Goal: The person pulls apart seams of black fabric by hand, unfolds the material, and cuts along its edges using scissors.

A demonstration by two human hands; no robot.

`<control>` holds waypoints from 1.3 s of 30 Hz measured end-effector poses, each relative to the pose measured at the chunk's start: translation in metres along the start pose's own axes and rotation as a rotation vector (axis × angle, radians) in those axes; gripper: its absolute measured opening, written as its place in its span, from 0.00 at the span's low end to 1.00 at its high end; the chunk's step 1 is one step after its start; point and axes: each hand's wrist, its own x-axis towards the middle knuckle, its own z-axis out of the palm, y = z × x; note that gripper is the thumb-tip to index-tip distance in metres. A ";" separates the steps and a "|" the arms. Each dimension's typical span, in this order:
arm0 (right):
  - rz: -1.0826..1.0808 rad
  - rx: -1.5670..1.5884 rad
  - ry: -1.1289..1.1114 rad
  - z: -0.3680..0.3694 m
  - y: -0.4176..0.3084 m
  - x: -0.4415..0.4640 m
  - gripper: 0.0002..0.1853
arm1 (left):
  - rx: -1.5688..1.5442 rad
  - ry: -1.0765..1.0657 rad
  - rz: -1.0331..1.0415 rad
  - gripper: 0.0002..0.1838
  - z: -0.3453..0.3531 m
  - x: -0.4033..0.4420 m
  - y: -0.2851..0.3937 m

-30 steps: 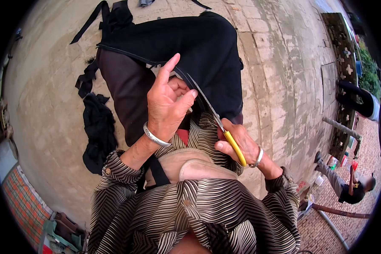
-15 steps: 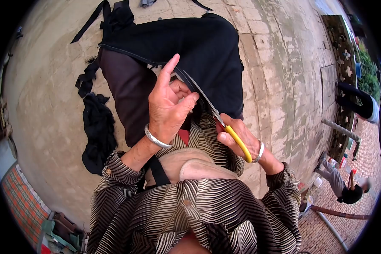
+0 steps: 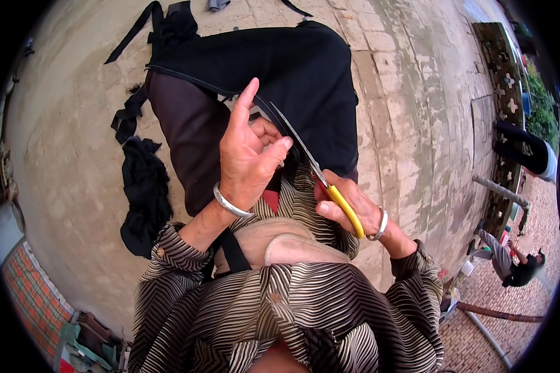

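Note:
A piece of black cloth lies over my lap and knees, with a pale line along its near edge. My left hand pinches that edge between thumb and curled fingers, the forefinger pointing up. In my right hand are scissors with yellow handles. Their long blade runs up and left over the cloth, close beside my left fingertips. Part of the scissors is hidden by my right hand and the cloth, so how far the blades are apart is unclear.
Black cloth scraps and dark strips lie on the paved ground at left. A checked cloth is at the lower left. At far right another person bends near a brick-paved area, and a low wall stands behind.
The scissors have shifted slightly up and left, their handles drawing closer to my right hand's fingers. My left hand stays nearly still on the cloth. The distant person has changed posture.

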 end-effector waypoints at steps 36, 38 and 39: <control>0.029 -0.218 0.145 0.002 0.007 -0.001 0.29 | 0.050 0.035 0.011 0.38 -0.001 0.011 -0.001; -0.006 -0.077 0.042 -0.002 0.005 -0.001 0.30 | 0.045 0.034 0.027 0.39 -0.001 0.011 0.000; -0.006 -0.077 0.041 -0.003 0.007 0.000 0.30 | 0.040 0.034 0.045 0.39 0.000 0.011 0.000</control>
